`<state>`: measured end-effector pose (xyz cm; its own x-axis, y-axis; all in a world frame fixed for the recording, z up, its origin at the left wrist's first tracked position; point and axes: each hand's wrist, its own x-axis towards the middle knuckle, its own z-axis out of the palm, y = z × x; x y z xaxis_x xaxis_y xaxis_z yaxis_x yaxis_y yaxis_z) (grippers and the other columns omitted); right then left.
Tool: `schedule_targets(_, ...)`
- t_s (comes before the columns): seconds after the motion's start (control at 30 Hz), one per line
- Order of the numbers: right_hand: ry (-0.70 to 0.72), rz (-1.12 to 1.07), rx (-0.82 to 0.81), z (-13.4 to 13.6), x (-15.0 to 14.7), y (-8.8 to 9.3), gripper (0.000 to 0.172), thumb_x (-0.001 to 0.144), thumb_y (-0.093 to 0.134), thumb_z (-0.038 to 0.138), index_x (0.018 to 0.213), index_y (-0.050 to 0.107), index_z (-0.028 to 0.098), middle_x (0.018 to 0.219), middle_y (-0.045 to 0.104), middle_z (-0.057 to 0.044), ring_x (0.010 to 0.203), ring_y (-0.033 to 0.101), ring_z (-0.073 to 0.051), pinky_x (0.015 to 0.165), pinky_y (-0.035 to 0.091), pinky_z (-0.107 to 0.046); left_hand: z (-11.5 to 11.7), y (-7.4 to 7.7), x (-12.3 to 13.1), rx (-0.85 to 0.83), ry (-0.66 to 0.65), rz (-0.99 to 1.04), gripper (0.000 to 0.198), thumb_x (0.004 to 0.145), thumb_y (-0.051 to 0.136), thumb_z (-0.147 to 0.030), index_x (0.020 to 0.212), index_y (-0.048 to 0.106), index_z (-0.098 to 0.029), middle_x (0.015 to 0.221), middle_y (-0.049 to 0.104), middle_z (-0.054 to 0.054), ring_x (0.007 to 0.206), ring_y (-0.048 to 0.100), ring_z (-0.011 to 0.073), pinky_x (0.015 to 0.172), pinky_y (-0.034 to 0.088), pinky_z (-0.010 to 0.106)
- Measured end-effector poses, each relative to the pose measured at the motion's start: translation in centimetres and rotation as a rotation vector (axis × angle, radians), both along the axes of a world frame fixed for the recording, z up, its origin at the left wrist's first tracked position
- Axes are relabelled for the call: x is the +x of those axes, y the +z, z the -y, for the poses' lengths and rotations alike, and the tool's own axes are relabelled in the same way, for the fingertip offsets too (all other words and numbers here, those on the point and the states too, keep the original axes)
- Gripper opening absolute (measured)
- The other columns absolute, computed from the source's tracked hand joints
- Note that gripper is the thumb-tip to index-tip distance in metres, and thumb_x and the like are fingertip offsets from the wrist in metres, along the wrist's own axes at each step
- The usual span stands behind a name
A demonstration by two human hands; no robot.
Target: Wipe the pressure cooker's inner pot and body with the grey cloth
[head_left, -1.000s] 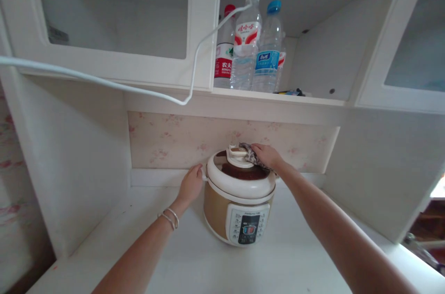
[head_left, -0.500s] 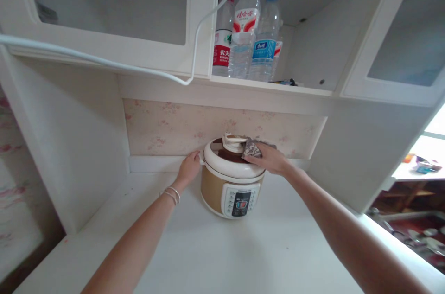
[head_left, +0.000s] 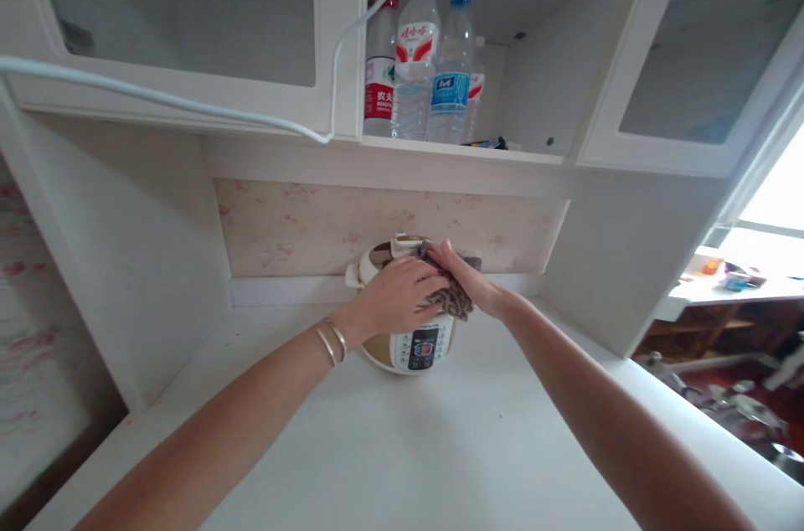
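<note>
An electric pressure cooker (head_left: 378, 351) with a gold body, white lid rim and button panel stands upright on the white counter (head_left: 402, 447), close to the back wall. On the right of its lid lies a grey-brown patterned cloth (head_left: 457, 302). My right hand (head_left: 465, 275) presses over the cloth, holding it against the lid with the thumb raised. My left hand (head_left: 399, 296), two bangles at its wrist, reaches across the front of the lid. Its fingers curl onto the cloth's left side, and their tips are partly lost in the folds. Both hands cover much of the lid.
Overhead hangs a white cabinet with several plastic bottles (head_left: 414, 70) on its open shelf. A white cable (head_left: 188, 108) droops in front of it. Side panels (head_left: 653, 238) bound the counter niche. Cluttered pots (head_left: 741, 414) sit low at the right.
My left hand has left the cooker's left handle and come right, over the lid to the cloth. My right hand and the cloth have shifted slightly toward the lid's front. The view has turned a little right.
</note>
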<state>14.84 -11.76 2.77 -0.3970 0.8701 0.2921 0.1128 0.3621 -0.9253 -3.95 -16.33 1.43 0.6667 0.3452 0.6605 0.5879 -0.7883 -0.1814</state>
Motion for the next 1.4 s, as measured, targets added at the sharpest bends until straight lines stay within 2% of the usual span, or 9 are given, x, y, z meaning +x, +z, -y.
schedule_targets(0.1,0.063,-0.254,-0.249,0.3,0.5,0.5,0.072,0.082,0.028,0.078,0.125,0.057,0.026,0.137,0.052,-0.006,0.13,0.043,-0.026,0.107,0.035,-0.048,-0.5,-0.3,2.2,0.031,-0.001,-0.204,0.057,0.075,0.066,-0.047,0.126,0.053,-0.024,0.128,0.054,0.01,0.124,0.042,0.0284,0.107,0.027,0.049)
schedule_targets(0.17,-0.007,-0.457,-0.272,0.5,1.3,0.3,0.065,0.084,0.032,0.074,0.112,0.063,0.025,0.124,0.061,-0.008,0.123,0.051,-0.025,0.103,0.04,-0.044,-1.6,-1.1,2.6,0.047,0.056,-0.24,0.071,0.071,0.071,-0.048,0.134,0.046,-0.026,0.136,0.049,0.01,0.13,0.036,0.0306,0.107,0.027,0.05)
schedule_targets(0.27,-0.168,-0.741,-0.207,0.6,3.2,-1.6,0.043,0.087,0.046,0.06,0.089,0.066,0.022,0.099,0.068,-0.006,0.105,0.061,-0.021,0.095,0.047,-0.035,-2.7,-1.8,2.4,0.045,0.134,-0.205,0.06,0.08,0.064,-0.033,0.136,0.043,-0.025,0.136,0.051,0.008,0.128,0.04,0.0254,0.101,0.035,0.043)
schedule_targets(0.37,-0.244,-0.858,-0.233,0.9,5.1,-5.1,0.033,0.085,0.055,0.051,0.082,0.065,0.02,0.085,0.067,-0.004,0.085,0.063,-0.018,0.082,0.052,-0.032,-2.8,-1.6,1.0,0.04,0.13,-0.204,0.048,0.083,0.055,-0.017,0.13,0.05,-0.026,0.128,0.058,0.006,0.119,0.048,0.0213,0.095,0.04,0.038)
schedule_targets(0.6,-0.322,-0.695,-0.517,2.8,6.8,-15.4,0.033,0.081,0.061,0.05,0.078,0.064,0.017,0.058,0.055,0.001,0.055,0.05,-0.011,0.054,0.043,-0.023,-3.5,-2.3,-5.7,0.001,0.171,-0.092,0.059,0.068,0.054,-0.003,0.123,0.057,-0.022,0.119,0.062,0.007,0.113,0.053,0.0224,0.096,0.044,0.036)
schedule_targets(0.83,-0.365,-0.503,-0.536,4.8,4.0,-23.5,0.044,0.078,0.057,0.061,0.076,0.063,0.018,0.056,0.052,0.002,0.05,0.043,-0.01,0.051,0.033,-0.023,-6.4,-3.6,-9.5,-0.303,0.58,0.551,0.041,0.08,0.056,-0.038,0.118,0.059,-0.022,0.109,0.068,0.006,0.1,0.063,0.0239,0.087,0.049,0.034)
schedule_targets(1.03,-0.374,-0.201,-0.4,5.6,2.4,-24.0,0.052,0.08,0.047,0.068,0.07,0.06,0.018,0.048,0.048,0.003,0.047,0.039,-0.011,0.049,0.028,-0.025,-10.6,-1.5,-7.3,-0.551,0.461,0.608,0.052,0.081,0.054,-0.055,0.12,0.06,-0.022,0.117,0.067,0.005,0.106,0.061,0.023,0.092,0.046,0.032)
schedule_targets(1.23,-0.403,-0.153,-0.384,5.6,2.7,-24.5,0.052,0.082,0.045,0.067,0.07,0.06,0.018,0.049,0.048,0.003,0.048,0.039,-0.012,0.05,0.029,-0.025,-15.9,0.0,-4.3,-0.618,0.423,0.623,0.053,0.081,0.053,-0.057,0.117,0.063,-0.02,0.115,0.068,0.008,0.104,0.062,0.0245,0.092,0.046,0.034)
schedule_targets(1.4,-0.406,-0.154,-0.368,5.4,2.9,-25.0,0.052,0.083,0.045,0.066,0.07,0.06,0.018,0.051,0.049,0.002,0.05,0.042,-0.012,0.05,0.03,-0.025,-16.6,0.1,-4.8,-0.642,0.423,0.627,0.053,0.081,0.051,-0.059,0.117,0.063,-0.022,0.114,0.068,0.007,0.101,0.062,0.025,0.089,0.046,0.034)
